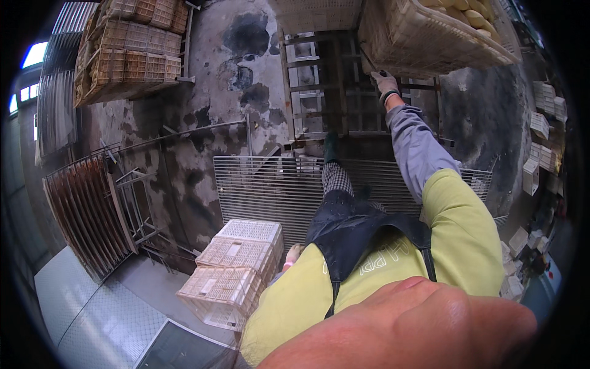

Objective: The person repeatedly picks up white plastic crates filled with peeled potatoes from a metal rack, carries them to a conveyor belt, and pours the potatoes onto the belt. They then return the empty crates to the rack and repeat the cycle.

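Observation:
My right hand [386,86], in a pale work glove, reaches forward at full arm's length. It grips the dark end of a thin rod [367,59] that runs up against a tall stack of plastic crates [415,41]. Whether the rod hooks into a crate cannot be made out. Pale yellow pieces [474,18] fill the top crate. Below that hand is a rusty metal frame with crossbars [343,92]. My left hand [293,253], also gloved, hangs low at my side near white plastic crates [239,249]; my torso partly hides it, and its fingers are unclear.
A slatted metal grating [267,184] lies under my feet. Another loaded crate stack [133,50] stands at far left, above a rack of corrugated sheets [87,212] and metal frames [138,198]. More crates [532,175] line the right. The concrete floor [230,87] has dark patches.

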Action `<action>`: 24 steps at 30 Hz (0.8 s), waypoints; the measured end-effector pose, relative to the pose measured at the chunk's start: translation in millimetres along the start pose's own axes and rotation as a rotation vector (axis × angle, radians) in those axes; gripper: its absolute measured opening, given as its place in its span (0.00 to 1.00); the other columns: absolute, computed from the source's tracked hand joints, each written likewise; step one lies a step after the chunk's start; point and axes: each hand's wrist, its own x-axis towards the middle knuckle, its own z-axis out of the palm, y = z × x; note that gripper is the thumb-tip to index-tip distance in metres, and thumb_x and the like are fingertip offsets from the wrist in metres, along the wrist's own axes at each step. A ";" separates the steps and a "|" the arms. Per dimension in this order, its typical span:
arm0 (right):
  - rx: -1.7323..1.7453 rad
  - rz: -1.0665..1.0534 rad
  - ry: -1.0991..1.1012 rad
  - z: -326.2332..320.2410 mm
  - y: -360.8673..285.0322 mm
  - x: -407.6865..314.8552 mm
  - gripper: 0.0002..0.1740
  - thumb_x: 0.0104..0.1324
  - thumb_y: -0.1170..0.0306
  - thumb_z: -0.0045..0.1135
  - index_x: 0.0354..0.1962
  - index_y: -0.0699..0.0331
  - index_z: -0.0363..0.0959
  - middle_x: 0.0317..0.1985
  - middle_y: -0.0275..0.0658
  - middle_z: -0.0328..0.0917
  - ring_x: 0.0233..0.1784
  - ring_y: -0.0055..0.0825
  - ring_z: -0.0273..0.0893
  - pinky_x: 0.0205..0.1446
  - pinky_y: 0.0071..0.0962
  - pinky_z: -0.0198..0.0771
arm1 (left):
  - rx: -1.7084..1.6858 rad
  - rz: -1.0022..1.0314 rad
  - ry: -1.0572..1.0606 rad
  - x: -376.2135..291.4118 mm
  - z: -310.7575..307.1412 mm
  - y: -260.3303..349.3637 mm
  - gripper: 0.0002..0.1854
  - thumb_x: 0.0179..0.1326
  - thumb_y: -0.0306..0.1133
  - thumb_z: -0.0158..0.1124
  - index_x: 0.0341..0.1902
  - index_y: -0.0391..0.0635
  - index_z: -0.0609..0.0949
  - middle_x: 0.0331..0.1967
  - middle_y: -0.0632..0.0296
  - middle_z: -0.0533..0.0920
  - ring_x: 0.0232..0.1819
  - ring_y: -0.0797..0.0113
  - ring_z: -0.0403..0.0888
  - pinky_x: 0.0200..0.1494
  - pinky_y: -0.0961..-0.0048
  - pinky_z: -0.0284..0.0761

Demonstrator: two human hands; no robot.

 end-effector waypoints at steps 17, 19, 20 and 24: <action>0.570 0.226 -0.058 -29.2 32.3 -68.1 0.11 0.61 0.62 0.62 0.28 0.58 0.72 0.18 0.32 0.71 0.16 0.23 0.69 0.20 0.28 0.67 | 0.099 -0.087 0.126 13.8 -74.5 127.3 0.22 0.70 0.41 0.42 0.64 0.48 0.66 0.50 0.60 0.79 0.47 0.67 0.77 0.48 0.63 0.72; 0.642 0.147 -0.086 -27.5 24.5 -78.1 0.11 0.62 0.61 0.60 0.28 0.57 0.70 0.17 0.31 0.71 0.16 0.24 0.70 0.19 0.28 0.67 | 0.299 0.074 0.032 26.5 -81.9 140.1 0.22 0.70 0.41 0.43 0.64 0.48 0.65 0.52 0.59 0.78 0.49 0.67 0.76 0.50 0.65 0.71; 0.597 0.178 -0.108 -23.7 20.6 -79.5 0.11 0.63 0.61 0.60 0.29 0.56 0.70 0.17 0.30 0.70 0.15 0.23 0.69 0.19 0.27 0.67 | 0.356 0.215 -0.017 30.9 -86.7 146.3 0.22 0.70 0.41 0.44 0.65 0.47 0.65 0.52 0.59 0.78 0.50 0.67 0.76 0.52 0.66 0.70; 0.350 0.165 -0.018 -12.3 22.9 -87.3 0.13 0.61 0.58 0.61 0.34 0.57 0.72 0.22 0.32 0.73 0.21 0.23 0.72 0.24 0.26 0.67 | -0.199 0.121 0.137 23.2 -92.6 155.3 0.19 0.70 0.35 0.46 0.62 0.49 0.65 0.41 0.62 0.78 0.27 0.77 0.68 0.28 0.79 0.67</action>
